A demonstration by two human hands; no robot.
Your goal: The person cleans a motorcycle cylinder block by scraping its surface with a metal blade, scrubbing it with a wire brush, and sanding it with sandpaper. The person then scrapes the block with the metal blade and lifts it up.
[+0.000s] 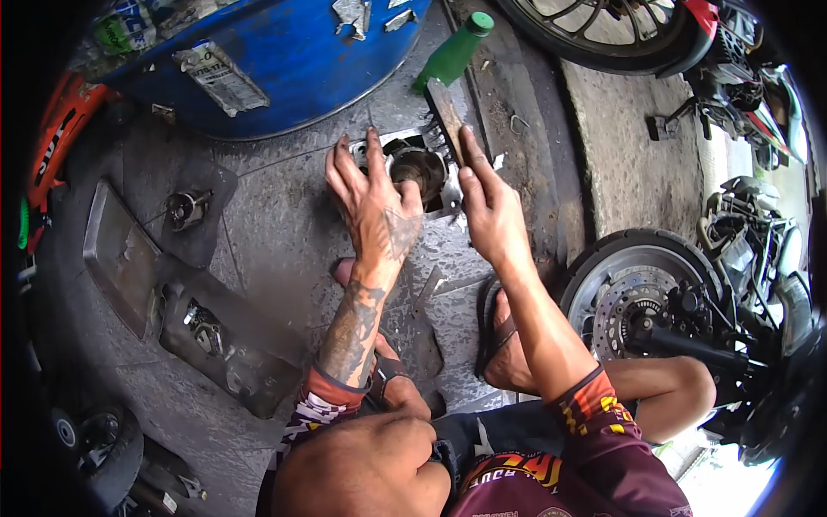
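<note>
An engine cylinder block [417, 171] with a round bore and a flat metal face rests on the ground in front of me. My left hand [379, 194] grips its left side, the fingers spread over the far edge and the thumb at the bore. In my right hand [493, 202] is a wire brush [446, 121] with a wooden back and dark bristles. The bristles lie against the block's right edge, and my index finger stretches along the brush's back.
A blue drum [293, 69] and a green bottle [457, 52] stand beyond the block. Metal parts lie in a tray [258, 379] at left, near another small part [187, 209] on a dark mat. Motorcycle wheels [642, 297] are at right. My sandalled feet flank the work.
</note>
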